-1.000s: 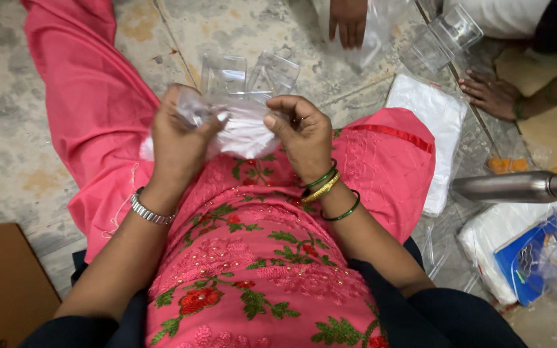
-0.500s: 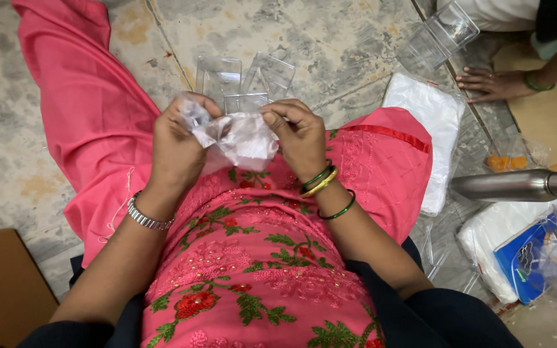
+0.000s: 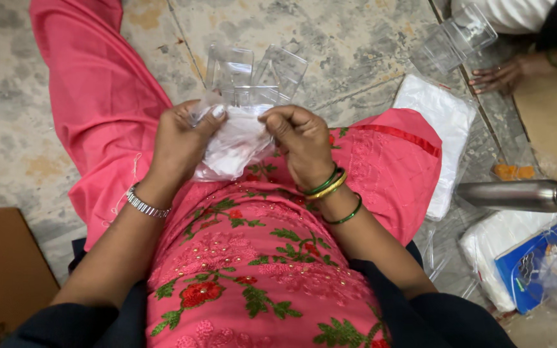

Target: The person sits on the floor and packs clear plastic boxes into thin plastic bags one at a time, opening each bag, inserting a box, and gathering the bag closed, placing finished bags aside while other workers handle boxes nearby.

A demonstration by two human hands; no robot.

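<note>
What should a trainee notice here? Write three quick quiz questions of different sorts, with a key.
1. True or false: both hands grip the same thin white plastic bag.
2. The clear plastic boxes lie: A) on the lap, B) on the floor beyond the hands, C) inside the bag.
3. Fill in: the steel bottle lies on its ____.

Key:
1. True: left hand and right hand pinch the white plastic bag.
2. B: clear plastic boxes.
3. Side: steel bottle.

Soft even daylight, sharp, slight edge blur
</note>
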